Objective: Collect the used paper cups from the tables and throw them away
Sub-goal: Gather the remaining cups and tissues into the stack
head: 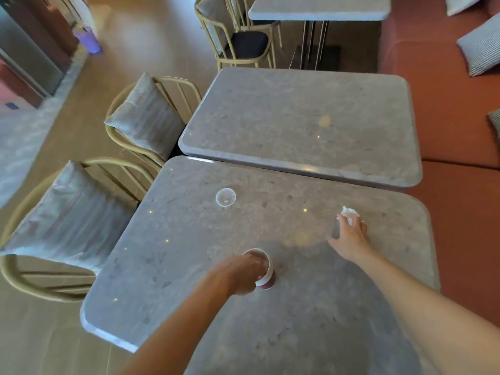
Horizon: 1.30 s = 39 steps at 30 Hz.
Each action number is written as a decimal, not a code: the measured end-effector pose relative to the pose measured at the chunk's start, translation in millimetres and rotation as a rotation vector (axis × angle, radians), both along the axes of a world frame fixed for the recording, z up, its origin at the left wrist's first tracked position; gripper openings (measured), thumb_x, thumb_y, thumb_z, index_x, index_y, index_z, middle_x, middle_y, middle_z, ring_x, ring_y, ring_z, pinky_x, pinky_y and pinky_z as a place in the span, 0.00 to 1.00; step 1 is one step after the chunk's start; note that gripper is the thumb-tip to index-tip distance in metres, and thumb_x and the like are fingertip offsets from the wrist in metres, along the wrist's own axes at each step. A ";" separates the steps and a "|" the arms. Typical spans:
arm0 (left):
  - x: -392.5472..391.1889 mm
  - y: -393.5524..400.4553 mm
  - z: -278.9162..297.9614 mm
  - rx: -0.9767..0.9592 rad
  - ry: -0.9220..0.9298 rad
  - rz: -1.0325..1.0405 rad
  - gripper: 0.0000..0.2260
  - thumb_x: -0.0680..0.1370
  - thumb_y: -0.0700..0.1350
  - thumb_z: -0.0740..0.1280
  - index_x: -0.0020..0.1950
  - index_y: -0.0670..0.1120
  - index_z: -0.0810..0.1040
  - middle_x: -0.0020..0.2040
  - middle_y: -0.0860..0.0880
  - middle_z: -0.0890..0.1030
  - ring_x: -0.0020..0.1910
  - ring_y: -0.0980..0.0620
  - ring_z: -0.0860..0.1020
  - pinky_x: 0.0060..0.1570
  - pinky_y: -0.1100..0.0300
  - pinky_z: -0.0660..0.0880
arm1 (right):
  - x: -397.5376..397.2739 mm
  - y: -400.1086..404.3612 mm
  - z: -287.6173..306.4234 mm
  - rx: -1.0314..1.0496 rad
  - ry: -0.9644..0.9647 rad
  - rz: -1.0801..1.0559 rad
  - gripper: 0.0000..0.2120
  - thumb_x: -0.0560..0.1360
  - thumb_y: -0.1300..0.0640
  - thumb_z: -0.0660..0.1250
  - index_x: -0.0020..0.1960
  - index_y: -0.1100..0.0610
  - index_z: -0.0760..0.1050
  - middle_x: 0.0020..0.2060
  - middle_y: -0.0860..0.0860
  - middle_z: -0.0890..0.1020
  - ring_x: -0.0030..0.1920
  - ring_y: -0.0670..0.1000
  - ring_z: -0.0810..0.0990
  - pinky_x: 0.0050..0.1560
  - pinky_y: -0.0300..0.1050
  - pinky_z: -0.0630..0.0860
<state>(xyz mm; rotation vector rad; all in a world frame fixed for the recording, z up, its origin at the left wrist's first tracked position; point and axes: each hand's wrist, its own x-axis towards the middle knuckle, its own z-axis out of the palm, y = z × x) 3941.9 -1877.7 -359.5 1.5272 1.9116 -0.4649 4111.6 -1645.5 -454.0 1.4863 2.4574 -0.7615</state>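
A dark red paper cup point(266, 277) with a white rim stands upright near the middle of the closest grey stone table point(167, 280). My left hand point(240, 273) grips the cup by its rim, fingers curled over the edge. Farther right, my right hand point(350, 235) reaches over a crumpled white napkin point(350, 213) and pinches it with its fingertips. A clear plastic lid point(226, 197) lies flat on the same table, beyond the cup.
A second grey table point(297, 123) butts against the far edge, a third point(319, 8) stands behind it. Cushioned metal chairs point(146, 117) line the left side. A rust-coloured bench point(460, 131) with pillows point(480, 47) runs along the right.
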 end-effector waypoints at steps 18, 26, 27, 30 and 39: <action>3.8 7.6 11.1 -0.048 -0.046 0.007 0.22 0.77 0.34 0.63 0.72 0.44 0.73 0.76 0.52 0.69 0.70 0.44 0.73 0.64 0.47 0.76 | -12.9 -42.0 12.3 -0.230 0.239 -0.015 0.14 0.75 0.66 0.66 0.32 0.55 0.71 0.37 0.59 0.80 0.40 0.60 0.81 0.41 0.48 0.76; -3.5 -0.3 35.0 0.077 -0.140 0.044 0.28 0.76 0.31 0.61 0.74 0.51 0.72 0.75 0.53 0.72 0.70 0.45 0.74 0.63 0.47 0.76 | -63.8 -75.2 79.9 -0.485 0.439 0.108 0.10 0.68 0.62 0.77 0.44 0.54 0.76 0.36 0.50 0.82 0.35 0.49 0.79 0.36 0.41 0.73; -4.8 -1.9 36.9 0.101 -0.147 0.042 0.29 0.75 0.31 0.61 0.73 0.52 0.73 0.74 0.53 0.73 0.70 0.46 0.74 0.62 0.48 0.76 | -67.2 -78.9 89.2 -0.490 0.460 0.131 0.10 0.67 0.62 0.77 0.43 0.55 0.77 0.35 0.50 0.83 0.35 0.48 0.80 0.37 0.41 0.74; -9.8 -8.7 40.0 0.166 -0.156 0.052 0.30 0.73 0.29 0.59 0.71 0.54 0.75 0.72 0.54 0.74 0.68 0.48 0.75 0.59 0.52 0.76 | -73.0 -91.0 109.2 -0.444 0.453 0.241 0.08 0.66 0.61 0.78 0.40 0.54 0.79 0.32 0.46 0.82 0.33 0.44 0.77 0.37 0.38 0.74; -45.1 -32.5 34.5 0.295 -0.204 0.171 0.32 0.68 0.27 0.53 0.57 0.55 0.83 0.60 0.53 0.82 0.59 0.53 0.79 0.55 0.56 0.77 | -78.9 -147.6 124.6 -0.167 0.071 0.632 0.10 0.78 0.56 0.65 0.52 0.58 0.83 0.48 0.52 0.83 0.49 0.52 0.81 0.43 0.35 0.72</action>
